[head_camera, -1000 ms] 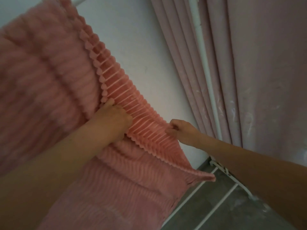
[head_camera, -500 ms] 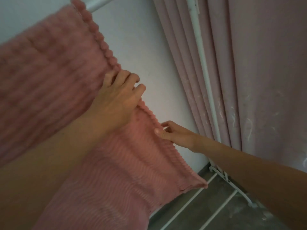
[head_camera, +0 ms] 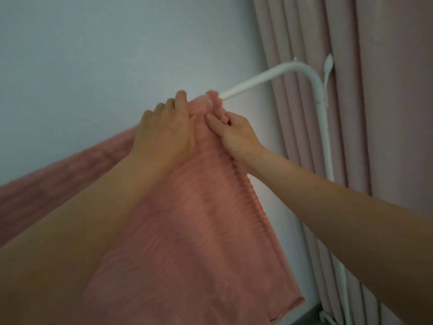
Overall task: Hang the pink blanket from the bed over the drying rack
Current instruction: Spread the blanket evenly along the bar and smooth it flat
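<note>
You are working both hands at the top of the drying rack (head_camera: 262, 77), where the pink blanket (head_camera: 199, 231) is draping over the white top bar; the cloth is hanging down toward you on the near side and trailing away to the left, so most of its weight is already carried by the bar. Your left hand (head_camera: 164, 130) is lying flat on the fold with its fingers curling over the bar's far side, likely pinning the cloth so it is not sliding back; your right hand (head_camera: 236, 134) is pinching the ridged right edge just beside it, fingers closed narrowly on the hem. Holding both hands this close together at the blanket's right end is letting you nudge that edge along the bar; a bare stretch of bar is showing further right, before the bend by the pink curtain (head_camera: 375, 90). Judging from this, the hanging is nearly done; evening the edge is what remains.
</note>
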### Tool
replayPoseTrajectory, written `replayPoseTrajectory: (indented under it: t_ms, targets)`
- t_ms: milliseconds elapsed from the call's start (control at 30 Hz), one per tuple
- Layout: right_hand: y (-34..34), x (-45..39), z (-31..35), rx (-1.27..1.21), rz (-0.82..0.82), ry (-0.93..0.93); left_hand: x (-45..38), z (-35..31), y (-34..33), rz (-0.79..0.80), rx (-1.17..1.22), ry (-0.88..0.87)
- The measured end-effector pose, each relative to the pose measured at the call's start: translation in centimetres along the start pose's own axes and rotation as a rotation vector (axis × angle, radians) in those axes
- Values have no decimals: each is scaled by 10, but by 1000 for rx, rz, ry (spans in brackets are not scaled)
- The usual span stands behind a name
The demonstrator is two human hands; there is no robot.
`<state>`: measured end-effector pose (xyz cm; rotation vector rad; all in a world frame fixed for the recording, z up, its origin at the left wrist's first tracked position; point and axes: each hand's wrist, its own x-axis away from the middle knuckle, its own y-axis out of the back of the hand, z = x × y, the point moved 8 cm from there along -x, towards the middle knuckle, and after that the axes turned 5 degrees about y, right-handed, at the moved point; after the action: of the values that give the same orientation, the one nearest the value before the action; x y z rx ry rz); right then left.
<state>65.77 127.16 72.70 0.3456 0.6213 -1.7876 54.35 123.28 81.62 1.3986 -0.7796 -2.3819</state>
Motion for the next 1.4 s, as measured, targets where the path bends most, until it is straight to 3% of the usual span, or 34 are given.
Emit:
replayPoseTrajectory:
  t_ms: [100,267,333,433,500,567,667,800,900,1000,1067,1100,1167,1233,1400]
  targets:
    - [17,-10,16,116,-94,90,-6,7,4,-19,35,-2]
    - [60,-14,19,59,-285,190,-10,6,2,-36,0,-45]
    - [66,-9,4,132,-218,133,-10,6,1,-21,-9,-40]
    - [69,17,-50,160,145,-145,-14,11,-4,11,-2,6]
    - [78,39,-86,182,277,-274,-13,10,1,-45,-12,-3]
    - [96,54,-115,186,250,-329,-6,-14,2,-95,-13,-54]
    - [108,69,-146,183,239,-363,15,-76,1,-109,20,-312]
    - [114,91,-161,118,171,-406,39,-140,-29,42,10,-572]
    - [104,119,-182,216,350,-507,51,-151,-58,161,40,-573]
    - [87,130,-192,211,447,-536,61,-132,-71,239,80,-443]
    - [94,121,-182,280,310,-456,59,-123,-70,238,106,-373]
    - [64,108,-177,428,268,-386,69,-84,-66,240,77,-290]
    - [80,99,-146,831,-68,-188,71,-74,-65,235,87,-245]
    - [66,102,-97,987,-252,121,76,-62,-56,211,89,-200]
    - [-50,116,-9,977,31,553,96,19,-19,129,76,27]
